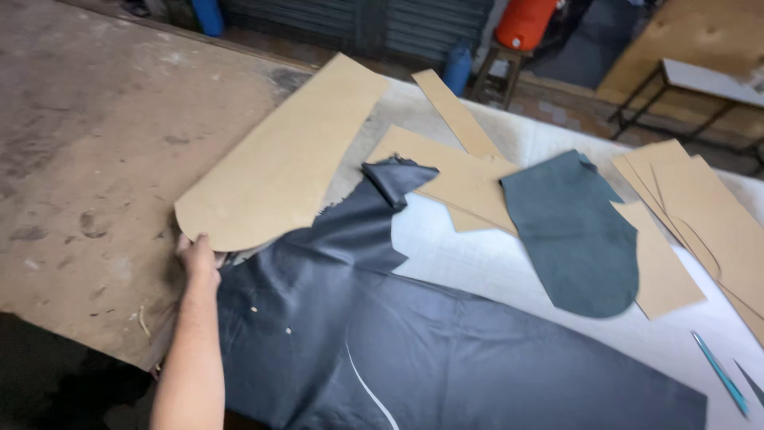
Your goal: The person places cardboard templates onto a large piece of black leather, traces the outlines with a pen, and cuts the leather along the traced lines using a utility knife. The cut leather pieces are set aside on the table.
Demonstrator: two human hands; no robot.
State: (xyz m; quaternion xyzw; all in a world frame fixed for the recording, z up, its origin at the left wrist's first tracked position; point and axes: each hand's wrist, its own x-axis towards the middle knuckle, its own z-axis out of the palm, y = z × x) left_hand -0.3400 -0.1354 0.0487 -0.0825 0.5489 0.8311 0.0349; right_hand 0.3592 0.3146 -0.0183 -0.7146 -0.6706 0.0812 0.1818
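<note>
Head view: left hand (197, 259) grips the hide (414, 350) edge under the template (290, 155), whose long axis runs away up-right; right hand unseen.

One of the hands (197, 256) shows — bare, forearm unsleeved, no glove, ring or watch.

The left hand (196, 256) reaches under the rounded end of the big cardboard pattern (286, 159), so its fingertips are hidden and its grip cannot be judged. The right hand lies outside the frame. The dark leather hide (414, 350) runs off the bottom edge, and its upper left part slips beneath the pattern. At the lower right a blue tool (720, 374) is too thin to identify. The orange container (524, 22) at the top is cut off
</note>
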